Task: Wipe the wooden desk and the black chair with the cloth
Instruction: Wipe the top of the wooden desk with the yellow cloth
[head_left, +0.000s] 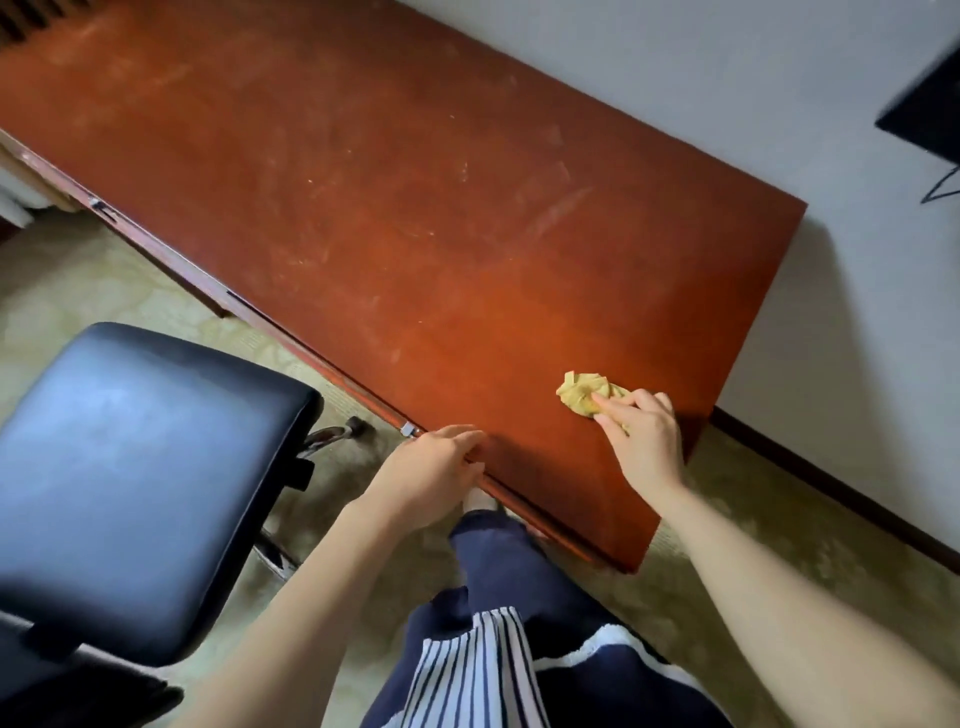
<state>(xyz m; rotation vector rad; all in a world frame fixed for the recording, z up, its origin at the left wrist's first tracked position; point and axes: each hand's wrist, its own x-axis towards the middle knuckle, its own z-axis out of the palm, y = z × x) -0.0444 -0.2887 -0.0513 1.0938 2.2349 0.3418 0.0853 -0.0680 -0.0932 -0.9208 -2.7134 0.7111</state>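
The long reddish wooden desk (395, 208) runs from the upper left to the lower right, its top dusty and streaked. A crumpled yellow cloth (584, 395) lies near the desk's right end. My right hand (641, 441) holds the cloth down on the wood, fingers curled over it. On the desk's front edge rests my left hand (434, 467), fingers relaxed and holding nothing. The black chair (135, 478) with a padded seat stands at the lower left, beside the desk.
A white wall runs behind the desk and past its right end, with a dark baseboard (831, 499). A black object (930, 104) hangs at the upper right with a cable below. Pale carpet covers the floor. My legs stand between the chair and the desk.
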